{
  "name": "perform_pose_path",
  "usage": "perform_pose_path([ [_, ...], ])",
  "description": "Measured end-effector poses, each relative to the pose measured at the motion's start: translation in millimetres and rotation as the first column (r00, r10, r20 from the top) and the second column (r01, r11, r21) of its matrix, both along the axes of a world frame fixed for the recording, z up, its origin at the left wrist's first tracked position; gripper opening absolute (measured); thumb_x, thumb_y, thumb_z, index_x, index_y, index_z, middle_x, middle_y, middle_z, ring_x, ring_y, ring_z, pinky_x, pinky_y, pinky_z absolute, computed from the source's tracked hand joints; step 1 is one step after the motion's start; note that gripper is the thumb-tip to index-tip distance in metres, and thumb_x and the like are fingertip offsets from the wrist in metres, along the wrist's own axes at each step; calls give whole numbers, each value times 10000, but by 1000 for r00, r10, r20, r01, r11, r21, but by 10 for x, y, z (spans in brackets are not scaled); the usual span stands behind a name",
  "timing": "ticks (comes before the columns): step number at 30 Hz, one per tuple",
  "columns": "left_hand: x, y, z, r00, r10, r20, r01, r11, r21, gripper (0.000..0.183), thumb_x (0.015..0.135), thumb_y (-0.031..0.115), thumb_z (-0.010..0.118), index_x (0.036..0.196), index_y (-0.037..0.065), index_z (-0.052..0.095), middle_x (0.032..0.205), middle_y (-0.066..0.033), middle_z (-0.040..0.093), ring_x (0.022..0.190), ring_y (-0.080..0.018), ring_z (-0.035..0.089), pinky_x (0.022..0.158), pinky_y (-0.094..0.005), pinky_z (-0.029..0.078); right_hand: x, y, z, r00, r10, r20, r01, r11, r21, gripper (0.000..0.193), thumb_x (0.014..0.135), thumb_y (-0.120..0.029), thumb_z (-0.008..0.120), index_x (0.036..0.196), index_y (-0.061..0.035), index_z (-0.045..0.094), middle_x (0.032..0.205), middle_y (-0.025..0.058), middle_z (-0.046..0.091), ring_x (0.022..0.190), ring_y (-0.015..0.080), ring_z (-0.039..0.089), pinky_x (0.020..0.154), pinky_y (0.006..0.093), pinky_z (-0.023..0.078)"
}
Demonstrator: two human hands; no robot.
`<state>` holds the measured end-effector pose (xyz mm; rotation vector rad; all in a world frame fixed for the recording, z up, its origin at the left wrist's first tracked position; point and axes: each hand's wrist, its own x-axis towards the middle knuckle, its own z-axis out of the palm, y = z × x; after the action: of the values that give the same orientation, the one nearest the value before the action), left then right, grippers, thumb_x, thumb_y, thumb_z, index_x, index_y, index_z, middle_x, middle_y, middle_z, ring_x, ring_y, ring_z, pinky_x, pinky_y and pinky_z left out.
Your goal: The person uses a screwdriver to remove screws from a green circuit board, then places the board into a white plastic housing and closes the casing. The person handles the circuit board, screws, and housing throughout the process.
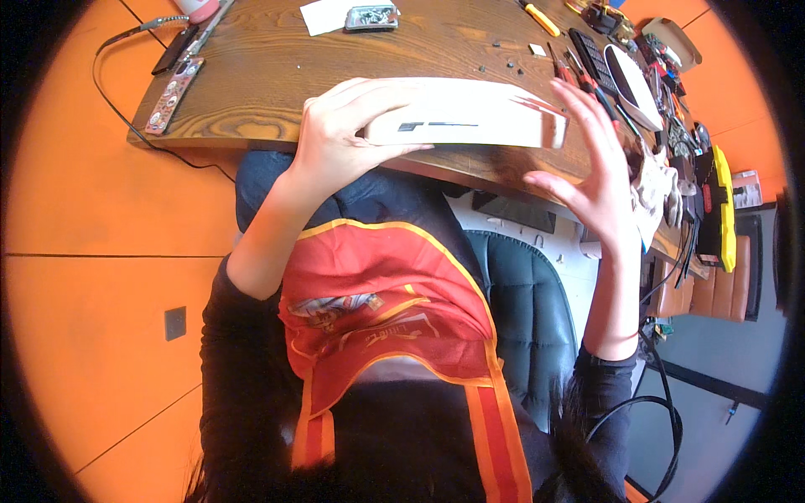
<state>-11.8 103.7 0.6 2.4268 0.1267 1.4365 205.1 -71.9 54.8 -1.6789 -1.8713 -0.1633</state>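
Note:
My left hand point(348, 126) grips the left end of a white flat box-shaped device point(470, 121), thumb underneath and fingers over the top. The device is tilted up over the table's near edge, with a dark port and a thin dark slot along the side that faces me. Its exact kind I cannot make out. Just off the right end of it, my right hand point(597, 172) is open, thumb and fingers spread apart with nothing between them.
On the brown wooden table point(251, 92) stands a small tray of screws point(371, 18) on white paper. A yellow-handled tool point(541, 18), red-handled screwdrivers point(563, 71), a black keyboard point(593, 59) and a white rounded device point(633, 86) crowd the right side. Pale gloves point(654, 189) lie near my right wrist.

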Motion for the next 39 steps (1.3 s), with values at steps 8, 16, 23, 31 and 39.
perform_pose_path([
  [8, -31, -216, 232, 934, 324, -150, -284, 928, 240, 365, 624, 186, 747, 949, 83, 615, 964, -60, 627, 928, -223, 588, 964, -415, 352, 39, 133, -84, 1000, 31, -3, -31, 1000, -7, 465, 668, -28, 672, 1110, -97, 546, 948, 113, 593, 904, 268, 583, 779, 328, 468],
  [16, 110, -277, 352, 941, 286, -183, -239, 941, 238, 291, 665, 194, 692, 933, 105, 618, 915, -32, 621, 845, -213, 568, 935, -408, 335, 19, 162, -43, 1000, 20, 17, -20, 1000, 15, 455, 668, -38, 676, 1102, -78, 546, 938, 114, 582, 879, 262, 578, 773, 327, 459],
  [23, 35, -304, 231, 939, 293, -182, -242, 935, 260, 294, 630, 179, 715, 894, 90, 618, 855, -50, 610, 806, -243, 564, 821, -384, 403, -31, 57, -241, 996, -24, -86, 30, 998, 63, 477, 631, 33, 673, 1085, -36, 546, 1057, 107, 589, 981, 207, 570, 857, 307, 438],
  [31, -56, -524, -392, 965, 259, -35, -230, 906, 355, 135, 639, 117, 679, 752, 119, 605, 940, 9, 595, 830, -162, 546, 734, -312, 431, -116, -148, -759, 994, 73, -86, -63, 992, 113, 468, 586, 62, 703, 998, -45, 508, 1160, 152, 535, 1107, 310, 501, 937, 423, 382],
  [39, -63, -560, -603, 959, 285, 3, -265, 890, 370, 145, 658, 117, 702, 785, 144, 635, 925, 10, 636, 882, -159, 522, 797, -292, 418, -111, 138, -386, 717, 334, -612, -237, 942, 236, 339, 823, -283, 542, 590, -71, 417, 599, 59, 431, 566, 182, 435, 578, 319, 395],
])
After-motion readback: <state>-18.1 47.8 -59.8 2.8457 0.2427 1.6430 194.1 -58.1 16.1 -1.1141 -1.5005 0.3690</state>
